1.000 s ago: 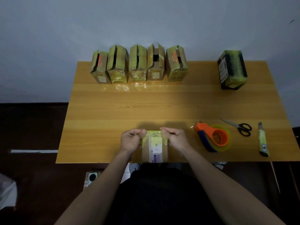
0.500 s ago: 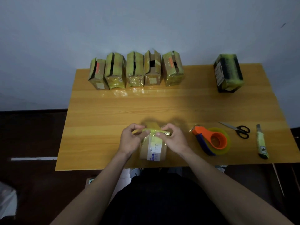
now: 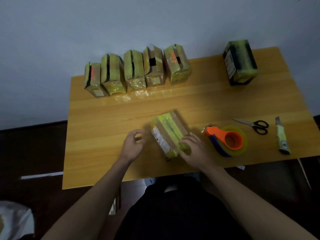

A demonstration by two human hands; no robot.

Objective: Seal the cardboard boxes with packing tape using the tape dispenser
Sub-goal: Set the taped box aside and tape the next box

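Black-handled scissors (image 3: pixel 254 126) are lying on a wooden table (image 3: pixel 107 135) near its right edge, blades pointing left. Just to their right, a yellow-green utility knife (image 3: pixel 281 136) is lying lengthwise, apart from them. A pale grey wall (image 3: pixel 121 23) is standing behind the table.

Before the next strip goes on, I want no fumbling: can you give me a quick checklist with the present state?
1. Right hand steadies the near box: ok.
2. Left hand free: ok, it holds nothing.
3. Tape dispenser beside the right hand: ok.
4. Top seam of the near box taped: cannot tell, blurred.
5. Five boxes in the back row sealed: not ok, dark gaps show.
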